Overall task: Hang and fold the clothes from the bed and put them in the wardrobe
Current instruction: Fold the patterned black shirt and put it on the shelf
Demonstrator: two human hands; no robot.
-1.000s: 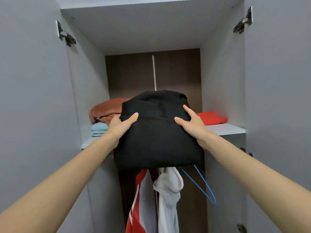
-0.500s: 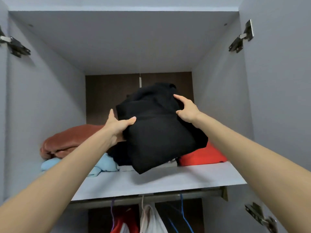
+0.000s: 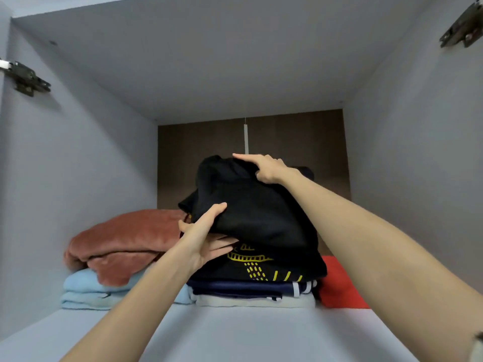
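A folded black garment sits tilted on top of a stack of folded clothes on the wardrobe's upper shelf. My left hand holds its near left edge, thumb on top and fingers underneath. My right hand grips its far top edge, with curled fingers pinching the fabric. The stack below shows a black shirt with yellow print, a navy piece and a pale one.
A rust-coloured fleece lies on folded light-blue cloth at the shelf's left. A red folded item sits at the right. Grey side walls, a brown back panel and door hinges frame the compartment.
Both hands have carried the black garment forward and up from the shelf's front onto the stack. My view has moved closer and tilted up; the hanging rail has dropped out of view.
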